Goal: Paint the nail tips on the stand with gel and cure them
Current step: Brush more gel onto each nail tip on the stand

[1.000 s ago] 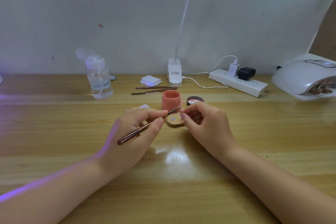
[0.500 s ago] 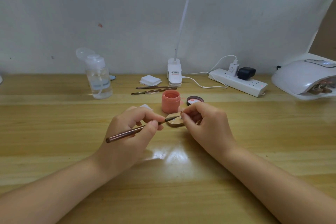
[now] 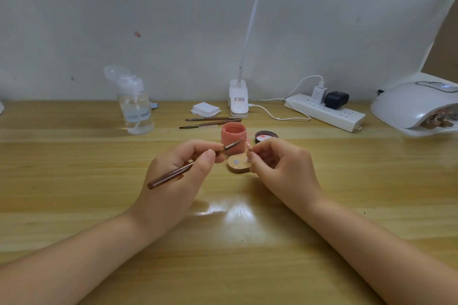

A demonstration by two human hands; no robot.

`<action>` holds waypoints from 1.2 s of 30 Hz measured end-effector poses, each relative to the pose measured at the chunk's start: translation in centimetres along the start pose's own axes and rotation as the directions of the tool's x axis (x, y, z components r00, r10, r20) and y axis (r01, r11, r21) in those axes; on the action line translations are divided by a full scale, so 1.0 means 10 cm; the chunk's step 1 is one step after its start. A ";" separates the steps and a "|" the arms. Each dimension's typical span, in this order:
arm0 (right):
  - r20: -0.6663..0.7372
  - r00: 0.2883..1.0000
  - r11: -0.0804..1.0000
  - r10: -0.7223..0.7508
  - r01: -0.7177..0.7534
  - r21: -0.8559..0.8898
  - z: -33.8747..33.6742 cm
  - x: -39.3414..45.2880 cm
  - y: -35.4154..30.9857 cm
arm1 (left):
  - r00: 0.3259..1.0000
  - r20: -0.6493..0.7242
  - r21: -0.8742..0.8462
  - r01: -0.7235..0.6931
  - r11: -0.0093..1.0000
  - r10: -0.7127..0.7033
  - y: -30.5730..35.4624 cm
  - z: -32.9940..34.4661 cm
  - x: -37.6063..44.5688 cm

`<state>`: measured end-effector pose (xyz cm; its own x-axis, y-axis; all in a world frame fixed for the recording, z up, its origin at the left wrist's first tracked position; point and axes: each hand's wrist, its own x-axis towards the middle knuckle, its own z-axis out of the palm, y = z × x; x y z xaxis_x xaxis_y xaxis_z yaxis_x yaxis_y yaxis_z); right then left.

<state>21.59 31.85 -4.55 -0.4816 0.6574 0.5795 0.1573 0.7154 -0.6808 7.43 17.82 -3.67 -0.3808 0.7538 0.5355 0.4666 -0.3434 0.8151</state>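
Nail tip (image 3: pixel 248 147) sits pinched between thumb and forefinger of my right hand (image 3: pixel 280 166), raised just above the wooden stand (image 3: pixel 238 165); too small to tell how much gel is on it. Half a second ago my brush (image 3: pixel 190 167) lay lower, bristles down at the stand and the tip. Now the bristles have lifted and point up-right, in front of the gel jar (image 3: pixel 234 136), short of the nail tip, with a small gap between. The handle end has dropped lower-left. My right hand has hardly shifted.

My left hand (image 3: pixel 178 176) grips the brush pen-style, thumb and forefinger closed near the ferrule, other fingers curled beneath, wrist resting on the table (image 3: pixel 74 181). Right-hand fingers are curled, closed on the nail tip, heel of the hand near the table. The stand lies flat between both hands, with two small grey discs on its top face.

Containers: the coral jar is open, coral gel coating its inside; fill level unclear. Its dark lid (image 3: pixel 266 135) lies beside it to the right, underside up, smeared pink. A clear pump bottle (image 3: pixel 135 106) at back left, cap flipped open, holds clear liquid. The white curing lamp (image 3: pixel 418 106) at far right has brownish items inside its mouth, not clear enough to identify.

Two spare brushes (image 3: pixel 210 122) lie behind the jar.
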 end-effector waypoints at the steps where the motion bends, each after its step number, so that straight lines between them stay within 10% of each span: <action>1: 0.003 1.000 1.000 0.001 -0.001 0.004 0.00 0.00 0.00 | 1.000 0.015 0.009 0.006 1.000 -0.006 0.00 0.00 0.00; 8: -0.017 0.998 0.996 0.061 -0.060 0.061 -0.02 0.01 -0.01 | 0.997 -0.078 -0.012 0.021 1.000 -0.022 0.00 -0.02 0.04; 15: -0.020 0.996 0.991 0.082 -0.079 0.109 -0.02 0.01 -0.04 | 0.936 -0.030 -0.357 0.317 0.878 -0.350 0.01 0.17 0.25; 36: 0.019 0.999 0.984 0.041 -0.037 -0.174 0.01 0.01 0.00 | 0.938 0.024 -0.516 0.308 0.799 -0.346 -0.05 0.26 0.25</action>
<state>21.44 31.95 -4.53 -0.4907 0.6815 0.5429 0.3224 0.7209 -0.6135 8.31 21.31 -3.36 -0.4991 0.8396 0.2147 -0.1564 -0.3309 0.9306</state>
